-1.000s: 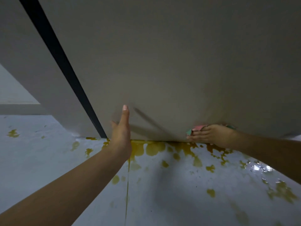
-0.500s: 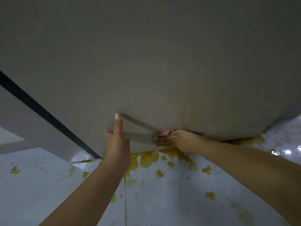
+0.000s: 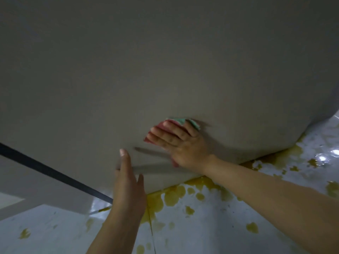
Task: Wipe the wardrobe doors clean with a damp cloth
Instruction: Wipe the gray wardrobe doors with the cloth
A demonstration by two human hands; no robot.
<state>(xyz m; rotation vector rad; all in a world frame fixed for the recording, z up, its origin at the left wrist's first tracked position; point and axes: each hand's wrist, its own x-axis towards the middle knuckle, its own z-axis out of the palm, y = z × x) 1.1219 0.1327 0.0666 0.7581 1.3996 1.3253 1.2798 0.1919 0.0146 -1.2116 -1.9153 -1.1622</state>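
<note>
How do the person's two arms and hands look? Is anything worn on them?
Both forearms are bare up to the frame edge: no sleeves, gloves, watch or rings show. The left hand has short nails. The right hand has dark smudges on its fingers.

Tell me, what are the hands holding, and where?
The right hand presses a pink-and-green cloth flat against the grey wardrobe door, fingers spread over its middle. The left hand holds nothing.

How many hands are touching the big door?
2. The left hand rests low on the wardrobe door; the right hand presses a cloth against it, higher up.
</note>
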